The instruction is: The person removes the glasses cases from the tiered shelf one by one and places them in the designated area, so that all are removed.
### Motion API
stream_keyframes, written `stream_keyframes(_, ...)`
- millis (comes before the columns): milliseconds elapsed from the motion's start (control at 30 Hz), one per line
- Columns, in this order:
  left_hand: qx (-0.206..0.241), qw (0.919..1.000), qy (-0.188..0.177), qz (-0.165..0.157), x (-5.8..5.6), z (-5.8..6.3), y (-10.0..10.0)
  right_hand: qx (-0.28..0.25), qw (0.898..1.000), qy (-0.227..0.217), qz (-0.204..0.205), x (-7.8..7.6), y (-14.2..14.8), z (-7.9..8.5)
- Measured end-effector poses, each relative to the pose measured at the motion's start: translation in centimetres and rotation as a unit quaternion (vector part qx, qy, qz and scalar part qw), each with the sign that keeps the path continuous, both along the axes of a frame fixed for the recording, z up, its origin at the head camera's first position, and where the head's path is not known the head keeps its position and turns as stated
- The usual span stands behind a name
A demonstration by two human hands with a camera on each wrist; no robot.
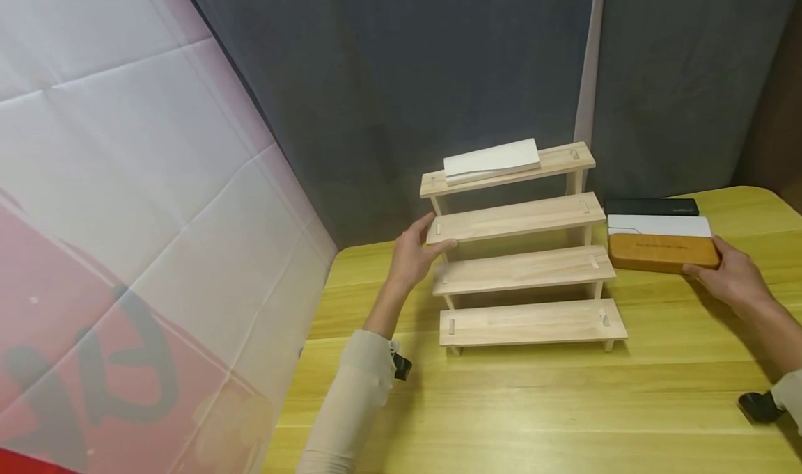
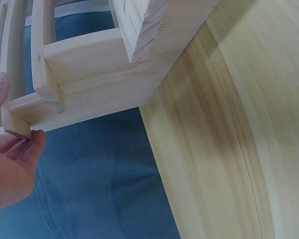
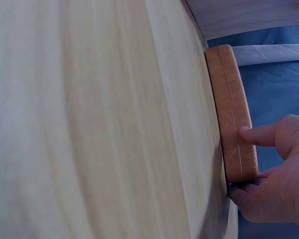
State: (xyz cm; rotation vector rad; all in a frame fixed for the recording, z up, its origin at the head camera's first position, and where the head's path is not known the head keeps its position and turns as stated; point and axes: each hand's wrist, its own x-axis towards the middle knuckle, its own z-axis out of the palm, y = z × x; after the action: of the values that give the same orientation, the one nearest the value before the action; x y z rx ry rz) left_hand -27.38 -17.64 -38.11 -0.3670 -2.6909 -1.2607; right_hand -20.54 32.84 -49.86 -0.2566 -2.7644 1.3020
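A pale wooden four-step display rack (image 1: 526, 272) stands on the table. My left hand (image 1: 413, 251) grips the left end of its second shelf from the top, thumb above and fingers beneath, as the left wrist view also shows. At the right of the rack lies an orange-brown glasses case (image 1: 664, 253), which my right hand (image 1: 733, 272) pinches at its right end. In the right wrist view the thumb presses on the side of the glasses case (image 3: 231, 114), while the other fingers curl round its end.
Behind the orange-brown case lie a white case (image 1: 658, 225) and a black case (image 1: 651, 207). A flat white folded item (image 1: 491, 162) rests on the top shelf. Dark grey curtain (image 1: 438, 77) hangs behind the table (image 1: 532, 404); a white-and-pink printed sheet (image 1: 156, 182) hangs at the left.
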Motion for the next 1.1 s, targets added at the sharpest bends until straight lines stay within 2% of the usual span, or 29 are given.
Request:
stream_keyframes(333,-0.004,1.0,0.003,0.0,0.1,-0.1,-0.1,0.002,1.0,0.0,-0.027,0.3,-0.2,0.1)
stream_keyframes(767,-0.007,0.9999,0.001,-0.008,0.1,0.0,-0.2,-0.036,0.998,0.005,-0.059,0.8,-0.5,0.2)
stream_keyframes(933,-0.021,0.9996,0.003,-0.018,0.0,0.3,-0.3,-0.006,0.997,0.025,-0.066,0.6,-0.8,0.4)
stream_keyframes(1100,-0.028,0.9992,0.0,-0.027,-0.1,1.0,-0.4,0.017,0.997,0.04,-0.068,0.7,-1.4,1.2)
